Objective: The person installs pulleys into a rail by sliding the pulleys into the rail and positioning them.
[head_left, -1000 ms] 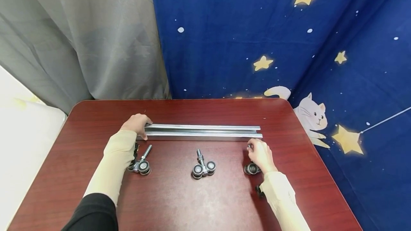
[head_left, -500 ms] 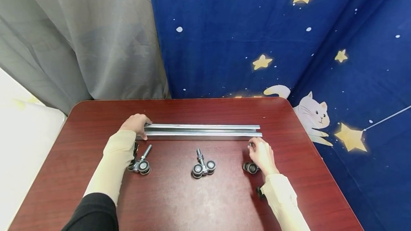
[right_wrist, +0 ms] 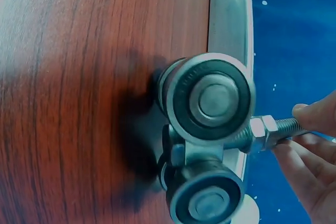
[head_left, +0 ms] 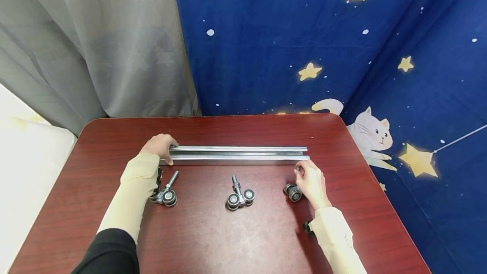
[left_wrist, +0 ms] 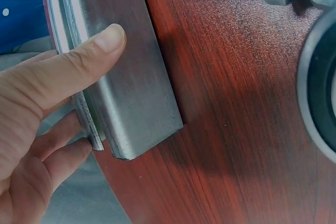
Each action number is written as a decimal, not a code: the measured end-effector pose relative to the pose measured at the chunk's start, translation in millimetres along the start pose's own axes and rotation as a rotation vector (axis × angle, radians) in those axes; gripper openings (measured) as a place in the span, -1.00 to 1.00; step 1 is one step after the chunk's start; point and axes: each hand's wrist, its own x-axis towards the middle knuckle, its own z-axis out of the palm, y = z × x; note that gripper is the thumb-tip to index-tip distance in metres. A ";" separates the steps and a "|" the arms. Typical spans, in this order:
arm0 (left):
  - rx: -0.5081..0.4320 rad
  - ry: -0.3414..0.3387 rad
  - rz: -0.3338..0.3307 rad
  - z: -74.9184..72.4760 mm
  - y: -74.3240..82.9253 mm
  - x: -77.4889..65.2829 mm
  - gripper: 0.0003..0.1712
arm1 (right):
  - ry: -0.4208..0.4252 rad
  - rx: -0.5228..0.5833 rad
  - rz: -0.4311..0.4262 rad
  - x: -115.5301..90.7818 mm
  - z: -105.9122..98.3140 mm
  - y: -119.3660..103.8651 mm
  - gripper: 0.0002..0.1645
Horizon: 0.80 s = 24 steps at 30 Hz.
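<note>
A metal channel rail (head_left: 239,161) lies lengthwise toward the back of the table, its slot facing up. My left hand (head_left: 159,145) grips its left end; in the left wrist view the thumb presses the near side wall and the fingers are at the far wall. Off the rail's right end, my right hand (head_left: 313,184) pinches the threaded bolt of a roller trolley (right_wrist: 212,100) between thumb and fingers. That trolley's wheels (head_left: 294,193) hang toward me, with two nuts visible on the bolt. Part of the trolley is hidden behind the hand in the head view.
A second roller trolley (head_left: 240,198) sits mid-table in front of the rail, its bolt pointing away. Another trolley (head_left: 166,195) lies beside the left forearm, partly covered by it. The reddish-brown table (head_left: 243,240) meets grey and blue star-patterned curtains (head_left: 274,45) behind.
The trolley in my right hand has turned, its wheels swinging slightly left and away. My left hand stays on the rail, and the other trolleys keep their places.
</note>
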 end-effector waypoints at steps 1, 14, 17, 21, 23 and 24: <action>0.000 0.001 0.000 -0.3 0.1 0.0 -0.28 | 0.008 0.000 -0.003 0.4 -0.4 -0.2 -0.86; 0.004 -0.003 -0.017 -1.2 2.1 -0.7 -0.28 | 0.095 0.043 -0.034 -11.3 -0.8 3.0 -0.80; 0.004 -0.004 -0.021 -1.1 2.6 -1.1 -0.28 | 0.099 0.049 -0.035 -12.9 -0.2 3.2 -0.80; 0.006 -0.005 -0.021 -1.3 3.0 -1.5 -0.27 | 0.114 0.057 -0.037 -14.0 0.6 4.3 -0.78; 0.007 -0.004 -0.020 -1.4 3.1 -1.5 -0.26 | 0.125 0.071 -0.036 -14.7 1.3 5.0 -0.77; 0.008 -0.003 -0.019 -1.3 2.8 -1.4 -0.26 | 0.128 0.084 -0.034 -15.1 1.8 5.5 -0.77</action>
